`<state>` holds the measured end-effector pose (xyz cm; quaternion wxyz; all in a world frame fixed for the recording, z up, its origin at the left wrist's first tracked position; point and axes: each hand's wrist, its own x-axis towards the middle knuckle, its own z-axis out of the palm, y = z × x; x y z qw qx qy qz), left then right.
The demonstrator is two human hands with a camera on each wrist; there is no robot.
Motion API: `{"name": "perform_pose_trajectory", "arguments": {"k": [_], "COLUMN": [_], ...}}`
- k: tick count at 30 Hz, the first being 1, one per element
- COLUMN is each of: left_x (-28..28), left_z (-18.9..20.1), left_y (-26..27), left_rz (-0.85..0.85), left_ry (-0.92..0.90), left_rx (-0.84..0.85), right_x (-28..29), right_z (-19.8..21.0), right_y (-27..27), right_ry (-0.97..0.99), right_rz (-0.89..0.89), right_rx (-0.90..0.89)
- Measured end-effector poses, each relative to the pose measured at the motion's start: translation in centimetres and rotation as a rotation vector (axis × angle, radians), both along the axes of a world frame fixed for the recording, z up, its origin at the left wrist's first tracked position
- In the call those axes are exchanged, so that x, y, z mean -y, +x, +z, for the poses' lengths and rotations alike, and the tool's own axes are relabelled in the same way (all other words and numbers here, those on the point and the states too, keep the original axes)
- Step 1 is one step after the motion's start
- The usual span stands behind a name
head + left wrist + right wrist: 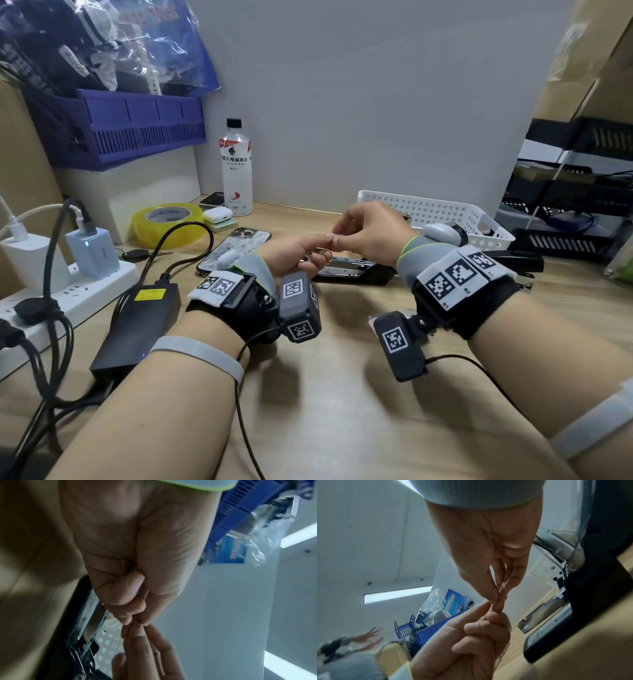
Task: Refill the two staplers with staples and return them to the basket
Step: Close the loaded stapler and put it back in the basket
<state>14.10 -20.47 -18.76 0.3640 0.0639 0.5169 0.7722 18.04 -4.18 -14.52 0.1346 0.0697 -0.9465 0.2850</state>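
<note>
Black stapler [352, 272] open on desk | left hand [294, 253] and right hand [371, 233] pinch staples [335, 238]

We count two hands: the left hand [294, 253] and the right hand [368, 231], in the middle of the frame. We see two staplers: an open stapler [356, 270] in the middle, and a shut stapler [513, 262] at the right. We see one white basket [445, 212] at the upper right, one bottle [235, 168] above the middle, one roll of yellow tape [168, 221] at the left, one phone [233, 245], two plugged chargers [92, 250] at the left, and one purple bin [137, 126] at the upper left.
</note>
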Motion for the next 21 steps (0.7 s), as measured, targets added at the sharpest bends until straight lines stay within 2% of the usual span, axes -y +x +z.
{"name": "perform_pose_trajectory", "arguments": {"k": [2, 5, 7, 9, 14, 21], "left_x": [0.2, 1.2, 1.8, 2.2, 2.0, 1.9], "left_z": [0.0, -0.4, -1.0, -1.6, -2.2, -2.6], "left_y": [-0.1, -1.3, -2.3, -2.9, -3.0, -2.9], "left_rz": [0.015, 0.094, 0.19, 0.237, 0.175, 0.23], "left_ry": [-0.065, -0.109, -0.102, -0.051, 0.058, 0.129], "left_rx": [-0.077, -0.098, -0.057, 0.057, 0.235, 0.202], "right_x": [0.1, 0.1, 0.1, 0.1, 0.1, 0.3], "right_z": [0.3, 0.2, -0.1, -0.5, -1.2, -2.1], "right_y": [-0.3, -0.9, -1.3, -1.6, -2.2, -2.5], "right_ry": [0.054, 0.1, 0.153, 0.195, 0.19, 0.146], "right_rz": [-0.001, -0.011, 0.001, 0.01, 0.04, 0.047], "right_rx": [0.006, 0.018, 0.056, 0.096, 0.126, 0.129]}}
